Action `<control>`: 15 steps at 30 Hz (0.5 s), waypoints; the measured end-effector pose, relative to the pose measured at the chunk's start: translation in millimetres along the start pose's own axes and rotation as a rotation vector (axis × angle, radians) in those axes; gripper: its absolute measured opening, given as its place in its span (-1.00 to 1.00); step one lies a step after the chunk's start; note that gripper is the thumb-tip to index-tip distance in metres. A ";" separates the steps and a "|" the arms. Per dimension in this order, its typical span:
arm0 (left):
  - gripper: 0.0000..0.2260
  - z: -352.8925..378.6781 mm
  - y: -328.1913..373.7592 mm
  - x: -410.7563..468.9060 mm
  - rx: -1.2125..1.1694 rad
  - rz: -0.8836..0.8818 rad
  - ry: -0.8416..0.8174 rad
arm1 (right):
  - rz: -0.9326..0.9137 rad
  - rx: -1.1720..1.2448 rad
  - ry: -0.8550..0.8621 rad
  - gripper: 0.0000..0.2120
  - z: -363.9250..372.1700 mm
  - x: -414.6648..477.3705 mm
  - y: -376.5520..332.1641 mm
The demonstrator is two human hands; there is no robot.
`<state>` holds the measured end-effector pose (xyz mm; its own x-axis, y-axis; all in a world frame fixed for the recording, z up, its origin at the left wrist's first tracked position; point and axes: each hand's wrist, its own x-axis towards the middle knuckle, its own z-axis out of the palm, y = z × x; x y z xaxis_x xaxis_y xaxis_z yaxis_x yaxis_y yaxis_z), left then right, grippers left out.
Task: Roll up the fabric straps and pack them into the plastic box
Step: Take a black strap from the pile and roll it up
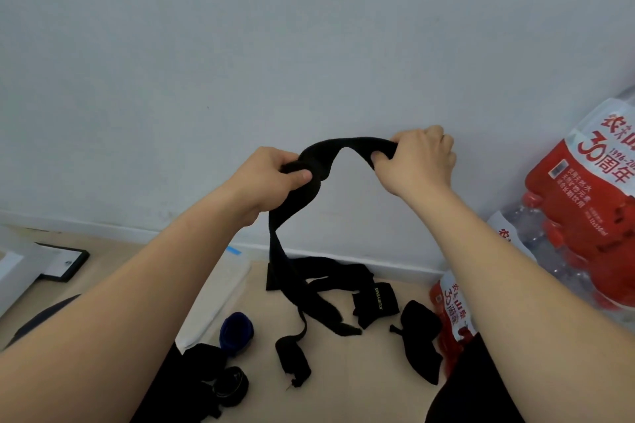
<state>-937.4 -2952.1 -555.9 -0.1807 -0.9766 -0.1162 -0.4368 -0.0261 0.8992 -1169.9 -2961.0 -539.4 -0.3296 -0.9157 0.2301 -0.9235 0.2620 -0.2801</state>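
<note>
1. Mid-frame, my left hand [275,178] gripped a black strap [347,144]; my right hand [422,161] pinched it further along.
2. Lower centre, loose straps [323,288] littered the floor [360,371]; I judged most rolling and all packing remained.

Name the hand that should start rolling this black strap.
Right, likely. The right hand grips the strap near its upper end, where a roll begins; the left hand holds it farther along, the long tail hanging to the floor.
</note>
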 end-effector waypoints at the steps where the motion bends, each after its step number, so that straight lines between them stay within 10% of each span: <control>1: -0.86 -0.3 -0.2 1.1 -0.043 -0.030 -0.011 | -0.003 0.013 0.008 -0.65 0.0 0.9 0.6; 9: -0.74 3.9 -2.7 -2.7 0.133 -0.150 -0.219 | -0.261 0.285 0.019 -0.88 -8.4 -11.9 -14.7; 15: -0.40 14.8 0.6 -4.6 0.209 -0.005 0.034 | -0.456 0.166 -0.035 -0.93 -10.2 -28.9 -32.5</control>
<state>-949.9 -2944.5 -561.2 -0.1498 -0.9834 -0.1025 -0.6114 0.0107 0.7913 -1132.4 -2939.9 -527.4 0.1110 -0.9362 0.3334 -0.9274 -0.2182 -0.3038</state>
